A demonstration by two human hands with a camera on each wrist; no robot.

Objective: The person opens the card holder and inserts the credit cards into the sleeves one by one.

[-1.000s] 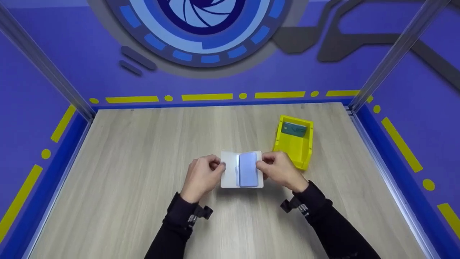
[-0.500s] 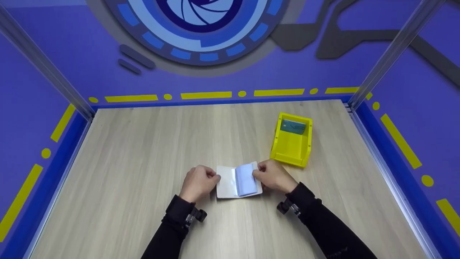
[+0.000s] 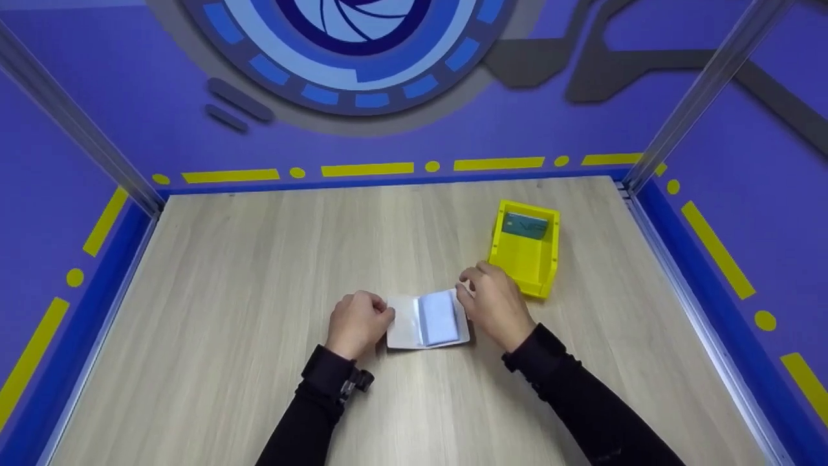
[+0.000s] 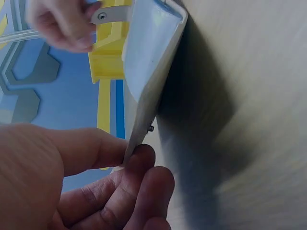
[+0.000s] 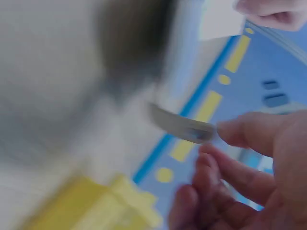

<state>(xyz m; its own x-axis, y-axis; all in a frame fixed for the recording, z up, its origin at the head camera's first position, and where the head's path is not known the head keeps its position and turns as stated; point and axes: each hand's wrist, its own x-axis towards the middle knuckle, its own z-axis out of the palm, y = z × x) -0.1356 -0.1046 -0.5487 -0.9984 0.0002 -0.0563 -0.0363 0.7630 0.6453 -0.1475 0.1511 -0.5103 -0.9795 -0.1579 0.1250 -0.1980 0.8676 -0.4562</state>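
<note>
Jutting from the cardholder (image 3: 428,320), a stud (image 4: 151,128) escapes the head view.

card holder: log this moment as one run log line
card holder: open | left hand: pinches its edge | right hand: at snap strap, grip unclear | yellow bin: teal card inside

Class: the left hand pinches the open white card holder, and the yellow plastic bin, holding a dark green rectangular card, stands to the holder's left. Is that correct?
Wrong side: the head view shows the yellow plastic bin to the right of the open white card holder. The left hand pinches the holder; the bin holds the dark green rectangular card.
</note>
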